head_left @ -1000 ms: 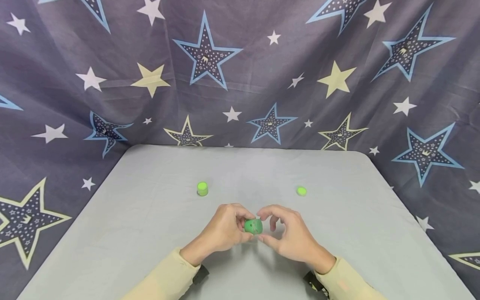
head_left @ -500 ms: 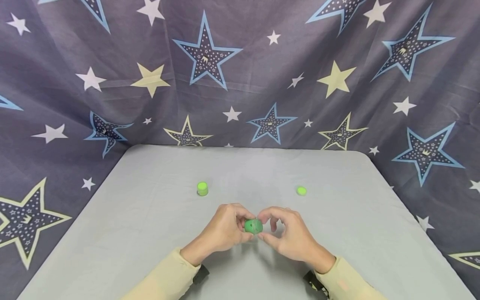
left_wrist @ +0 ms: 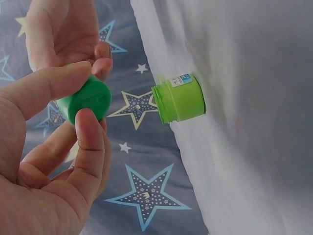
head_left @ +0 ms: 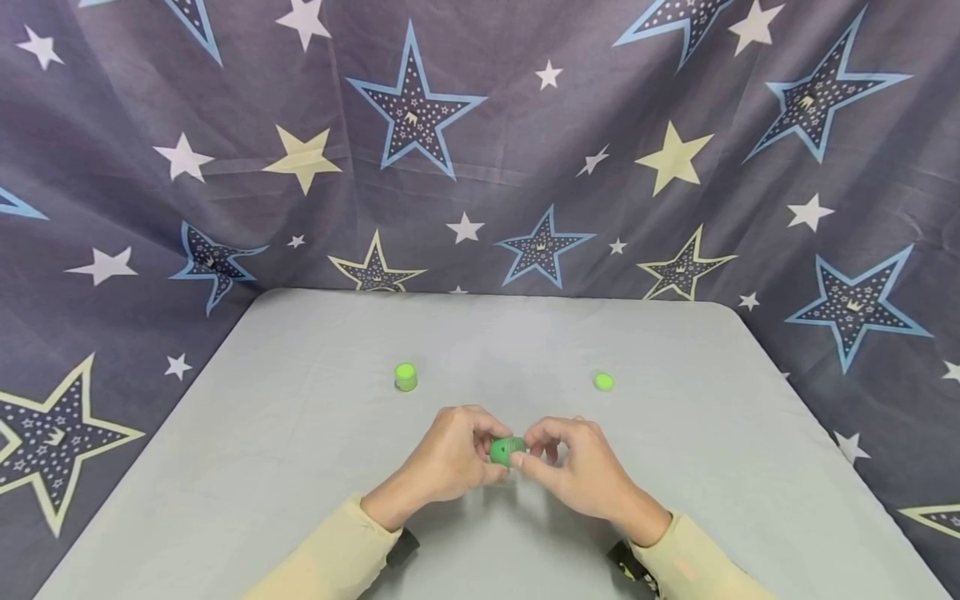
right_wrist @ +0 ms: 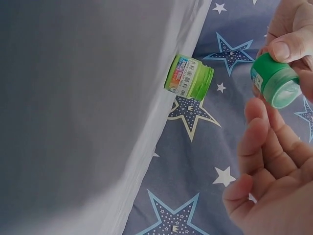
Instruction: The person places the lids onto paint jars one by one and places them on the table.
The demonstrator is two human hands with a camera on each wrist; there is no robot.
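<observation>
In the head view my left hand [head_left: 457, 454] holds a small dark green paint jar [head_left: 501, 451] on its side, above the table. The left wrist view shows that jar's flat end [left_wrist: 93, 103] between the left thumb and fingers. My right hand [head_left: 573, 467] has its thumb and forefinger at the jar's other end, the thumb overlapping it. That end looks pale and see-through in the right wrist view, beside a label on the green body. A light green paint jar [head_left: 406, 377], its threaded neck [left_wrist: 161, 104] bare, stands farther back. A light green lid [head_left: 603, 382] lies to the right.
The table [head_left: 315, 350] has a pale grey cover. Behind it and at both sides hangs a dark cloth [head_left: 480, 192] printed with stars. Dark wrist straps [head_left: 401, 550] sit at the sleeves.
The right thumb has moved left onto the near side of the green jar, and the right forefinger has shifted slightly right and down. The left hand, light green jar and lid stay put.
</observation>
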